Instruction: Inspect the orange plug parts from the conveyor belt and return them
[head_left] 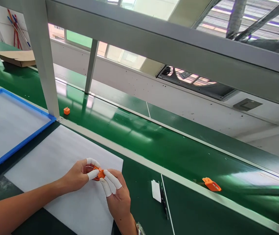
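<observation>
Both hands met over the white foam sheet (63, 182) near the bench's front edge. The left hand (80, 174) and the right hand (117, 195) pinched one small orange part (100, 172) between white-cotted fingertips (93, 175). The smooth cots could have let the hard, glossy plastic slip; it would likely have dropped onto the soft sheet. Two more orange parts lay on the shiny green belt (154, 143): a blocky one (66, 110) and a wedge-shaped one (211, 184) at its near rail.

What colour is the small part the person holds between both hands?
Orange; the small part shows in the head view, pinched between the left hand and right hand.
</observation>
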Action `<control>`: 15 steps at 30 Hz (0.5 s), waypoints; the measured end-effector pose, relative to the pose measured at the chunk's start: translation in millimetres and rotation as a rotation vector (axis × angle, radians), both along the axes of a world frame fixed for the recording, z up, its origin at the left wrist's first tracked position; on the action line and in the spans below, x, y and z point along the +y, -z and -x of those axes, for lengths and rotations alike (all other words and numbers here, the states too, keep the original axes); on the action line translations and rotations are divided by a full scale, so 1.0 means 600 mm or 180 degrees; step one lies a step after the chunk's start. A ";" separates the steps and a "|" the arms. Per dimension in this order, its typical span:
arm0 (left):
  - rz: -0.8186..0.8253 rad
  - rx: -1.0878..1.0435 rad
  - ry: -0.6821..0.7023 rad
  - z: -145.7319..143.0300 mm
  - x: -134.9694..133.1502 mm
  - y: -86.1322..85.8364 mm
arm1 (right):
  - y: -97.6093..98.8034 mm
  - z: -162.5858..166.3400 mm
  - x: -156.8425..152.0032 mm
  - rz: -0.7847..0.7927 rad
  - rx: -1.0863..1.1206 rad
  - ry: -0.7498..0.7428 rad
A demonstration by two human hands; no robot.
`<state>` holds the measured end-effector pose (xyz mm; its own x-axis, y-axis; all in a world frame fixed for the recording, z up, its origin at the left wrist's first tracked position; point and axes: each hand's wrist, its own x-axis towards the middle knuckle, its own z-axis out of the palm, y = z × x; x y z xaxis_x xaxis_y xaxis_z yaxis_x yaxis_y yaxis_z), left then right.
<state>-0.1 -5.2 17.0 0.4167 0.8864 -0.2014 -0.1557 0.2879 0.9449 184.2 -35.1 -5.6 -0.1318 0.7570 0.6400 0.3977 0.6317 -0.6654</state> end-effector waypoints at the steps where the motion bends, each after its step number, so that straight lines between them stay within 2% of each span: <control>1: 0.0046 0.0030 -0.0058 0.000 0.000 0.002 | 0.000 0.002 -0.001 -0.0016 -0.0029 -0.0055; 4: 0.0056 0.0066 -0.0120 0.001 0.001 0.002 | 0.001 0.002 -0.001 -0.0077 -0.0158 -0.0084; 8: -0.0069 -0.0139 0.0218 0.004 0.005 -0.005 | 0.001 -0.007 0.006 -0.0066 -0.0290 0.0038; 15: -0.0404 0.0168 0.0501 0.010 0.005 -0.007 | 0.000 -0.010 0.008 -0.0110 -0.0399 -0.0204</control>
<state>-6.0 -2.5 20.9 0.5438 0.8310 -0.1174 -0.0676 0.1828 0.9808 190.4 -30.6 -5.4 -0.2598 0.7222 0.6410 0.4344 0.6803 -0.5904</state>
